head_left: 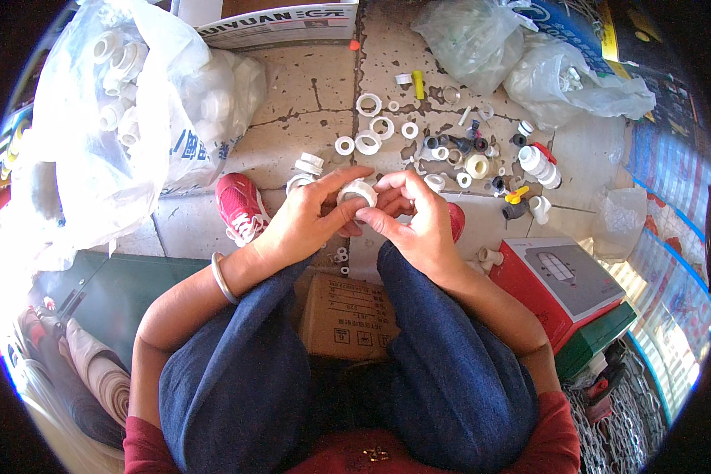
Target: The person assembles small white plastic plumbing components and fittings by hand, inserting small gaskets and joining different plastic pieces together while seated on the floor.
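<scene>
A white ring-shaped plastic pipe fitting [359,192] is held up between both hands, over the floor between my knees. The fingers and thumb of my left hand [317,207] close round its left side. On its right edge, the thumb and fingertips of my right hand [413,212] pinch it. More white fittings [309,164] sit just beyond my left fingers, partly covered by them. Several loose white plastic rings [367,142] lie on the floor ahead of my hands.
A clear bag of white fittings [126,87] stands at the left. Mixed black, white and yellow parts [474,146] are scattered at the right, near a white valve [539,166]. A red box [561,284] is beside my right knee; a brown carton [347,316] lies between my legs.
</scene>
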Demonstrator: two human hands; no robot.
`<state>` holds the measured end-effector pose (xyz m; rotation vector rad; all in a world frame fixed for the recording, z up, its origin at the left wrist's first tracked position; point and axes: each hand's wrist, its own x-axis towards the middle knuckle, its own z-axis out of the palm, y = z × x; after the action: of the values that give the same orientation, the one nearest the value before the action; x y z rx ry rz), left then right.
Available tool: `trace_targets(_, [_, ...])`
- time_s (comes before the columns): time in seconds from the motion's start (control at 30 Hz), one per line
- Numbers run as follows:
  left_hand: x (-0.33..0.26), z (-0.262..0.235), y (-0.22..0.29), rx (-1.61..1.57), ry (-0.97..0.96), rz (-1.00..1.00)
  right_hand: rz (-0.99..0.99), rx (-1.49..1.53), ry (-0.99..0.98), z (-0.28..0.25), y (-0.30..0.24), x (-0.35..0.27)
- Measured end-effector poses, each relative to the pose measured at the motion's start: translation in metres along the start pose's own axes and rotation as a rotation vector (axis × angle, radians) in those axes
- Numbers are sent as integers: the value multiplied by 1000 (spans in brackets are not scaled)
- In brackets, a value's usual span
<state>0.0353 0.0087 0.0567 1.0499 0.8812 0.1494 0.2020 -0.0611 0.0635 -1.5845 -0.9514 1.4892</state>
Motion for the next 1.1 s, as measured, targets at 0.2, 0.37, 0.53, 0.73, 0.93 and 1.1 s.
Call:
trace_targets(0.2, [5, -13, -22, -183, -71, -121, 191, 212, -197, -12, 28, -10])
trace_targets(0.37, [5, -18, -31, -433, -81, -239, 207, -492, 286, -54, 120, -21])
trace_targets(0.53, [9, -21, -34, -459, -44, -303, 35, -935, 460, -73, 157, -8])
trace_targets(0.73, [12, -18, -33, -872, -116, -167, -231, -437, 204, -38, 73, 9])
trace_targets(0.93, [12, -13, -20, -843, -46, -38, -462, -443, 149, -13, 14, 5])
trace_targets(1.1, [8, -10, -18, -723, -73, -38, -575, -605, 135, -12, 7, 8])
